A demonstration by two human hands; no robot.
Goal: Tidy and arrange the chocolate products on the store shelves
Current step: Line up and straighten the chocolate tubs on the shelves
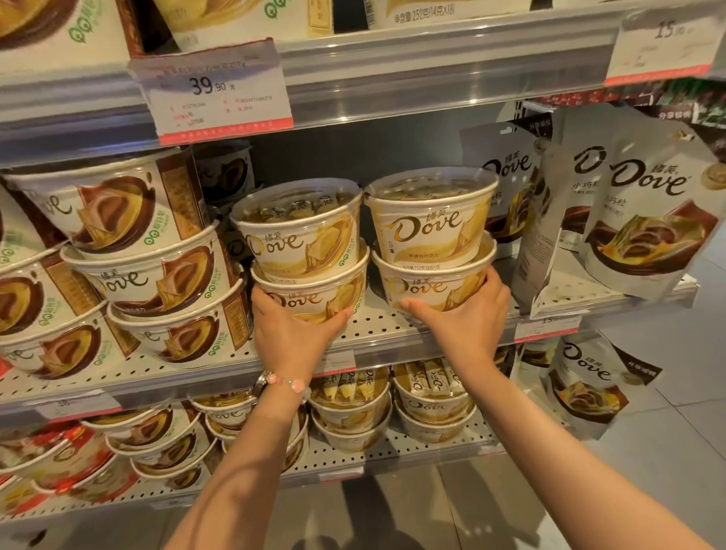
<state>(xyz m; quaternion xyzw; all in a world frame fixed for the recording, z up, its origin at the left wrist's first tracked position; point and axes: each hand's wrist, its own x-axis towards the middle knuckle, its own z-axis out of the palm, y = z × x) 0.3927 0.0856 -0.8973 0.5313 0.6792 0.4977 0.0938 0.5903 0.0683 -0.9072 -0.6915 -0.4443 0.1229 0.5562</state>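
Gripping the bottom tub of each two-high stack on the shelf (367, 332), the left hand (289, 335) holds the left stack (307, 252) and the right hand (465, 316) the right stack (432, 239). Any jerk could likely tip the loose top tubs above the hands.

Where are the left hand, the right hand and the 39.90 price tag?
left hand (287, 333): head view, back of the hand.
right hand (463, 318): head view, back of the hand.
39.90 price tag (213, 90): head view, middle of the tag, by the printed price.
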